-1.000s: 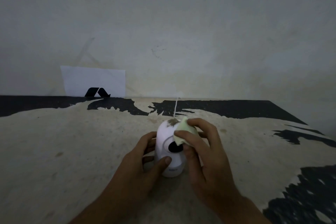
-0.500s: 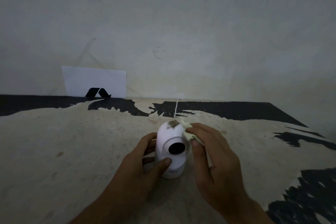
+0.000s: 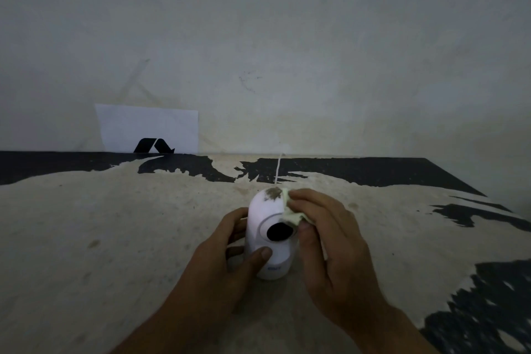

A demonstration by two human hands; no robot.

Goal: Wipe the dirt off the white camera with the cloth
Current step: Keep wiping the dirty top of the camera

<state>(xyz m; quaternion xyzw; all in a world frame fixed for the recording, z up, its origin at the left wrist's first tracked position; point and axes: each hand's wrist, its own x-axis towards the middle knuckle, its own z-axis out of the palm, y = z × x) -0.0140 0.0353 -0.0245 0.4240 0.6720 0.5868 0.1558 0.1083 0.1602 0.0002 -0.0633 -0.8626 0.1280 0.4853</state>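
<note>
A white dome-shaped camera [image 3: 263, 214] with a black lens stands upright on the worn table [image 3: 115, 238]. A brown dirt patch [image 3: 273, 193] marks its top. My left hand [image 3: 230, 256] wraps around the camera's left side, thumb on the front below the lens. My right hand [image 3: 330, 241] presses a pale yellowish cloth [image 3: 291, 214] against the camera's upper right side, just right of the dirt and above the lens.
The tabletop is beige with peeled black patches along the back and at the right. A white paper sheet [image 3: 146, 128] with a black logo leans on the wall at the back left. A thin white cable [image 3: 278, 167] runs behind the camera.
My right hand slid the cloth off the camera's front to its right side, then back up against the upper right beside the dirt. My left hand kept its hold.
</note>
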